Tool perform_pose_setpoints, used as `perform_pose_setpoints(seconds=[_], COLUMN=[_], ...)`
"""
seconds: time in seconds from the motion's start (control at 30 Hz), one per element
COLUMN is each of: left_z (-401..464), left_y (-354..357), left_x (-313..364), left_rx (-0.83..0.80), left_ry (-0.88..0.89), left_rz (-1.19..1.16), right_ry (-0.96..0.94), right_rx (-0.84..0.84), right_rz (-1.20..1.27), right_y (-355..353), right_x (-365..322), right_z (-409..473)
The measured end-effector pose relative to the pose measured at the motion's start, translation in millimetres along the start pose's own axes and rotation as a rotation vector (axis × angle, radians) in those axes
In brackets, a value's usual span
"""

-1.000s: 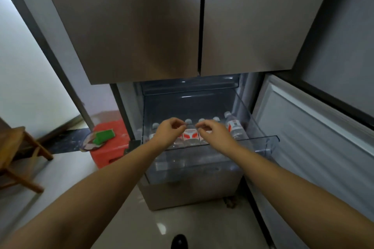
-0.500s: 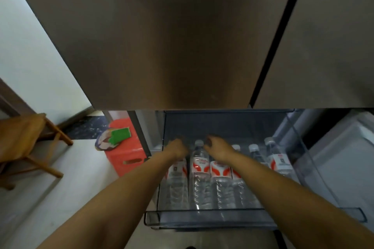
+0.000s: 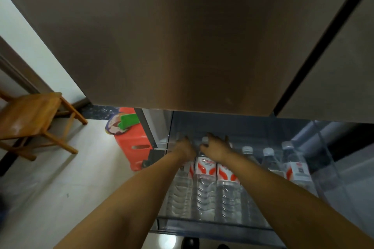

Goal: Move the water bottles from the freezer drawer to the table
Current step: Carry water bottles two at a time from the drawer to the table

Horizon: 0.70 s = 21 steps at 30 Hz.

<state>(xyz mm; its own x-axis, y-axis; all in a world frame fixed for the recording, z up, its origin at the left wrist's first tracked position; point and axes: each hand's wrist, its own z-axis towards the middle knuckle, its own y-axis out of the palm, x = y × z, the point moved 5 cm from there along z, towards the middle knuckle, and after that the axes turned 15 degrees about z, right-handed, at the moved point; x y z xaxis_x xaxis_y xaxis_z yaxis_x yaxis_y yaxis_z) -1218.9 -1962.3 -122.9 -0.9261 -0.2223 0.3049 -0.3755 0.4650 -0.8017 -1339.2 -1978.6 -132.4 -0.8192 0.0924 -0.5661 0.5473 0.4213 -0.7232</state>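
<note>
My left hand [image 3: 185, 148] reaches over the neck of the leftmost bottle [image 3: 181, 184]. Its fingers are hidden past the knuckles, so I cannot tell whether they have closed on anything. My right hand [image 3: 216, 148] lies over the tops of the next two bottles, fingers spread forward and fairly straight, thumb beside a white cap [image 3: 204, 140]; it holds nothing that I can confirm.

The bottles [image 3: 204, 188] lie side by side in the clear drawer [image 3: 202, 226], caps pointing to the back, touching one another. More lie to the right [image 3: 297, 170]. None is lifted. The table is not in view.

Judgement: the step is securing a first hold. I would take each bottle by the shoulder below the cap, not the cap alone, and draw it up and toward me, clear of the fridge door [image 3: 182, 36] overhead. Packed neighbours may roll as one leaves.
</note>
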Motion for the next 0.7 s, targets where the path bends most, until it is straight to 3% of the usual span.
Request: perform_pose_setpoints(seconds=[0.3, 0.53, 0.7], left_z=[-18.5, -49.7, -79.1], left_y=[-17.0, -28.2, -22.8], left_x=[-3.5, 6.5, 7.0], left_rx=[-0.002, -0.106, -0.222], left_ry=[-0.066, 0.062, 0.197], left_rz=[-0.383, -0.538, -0.545], right_ry=[0.044, 0.103, 0.117], right_rx=[0.125, -0.154, -0.318], right_rz=[0.730, 1.249, 1.287], right_y=[-18.6, -23.1, -15.7], right_x=[0.3, 5.3, 10.2], right_z=[-36.9, -71.2, -95.0])
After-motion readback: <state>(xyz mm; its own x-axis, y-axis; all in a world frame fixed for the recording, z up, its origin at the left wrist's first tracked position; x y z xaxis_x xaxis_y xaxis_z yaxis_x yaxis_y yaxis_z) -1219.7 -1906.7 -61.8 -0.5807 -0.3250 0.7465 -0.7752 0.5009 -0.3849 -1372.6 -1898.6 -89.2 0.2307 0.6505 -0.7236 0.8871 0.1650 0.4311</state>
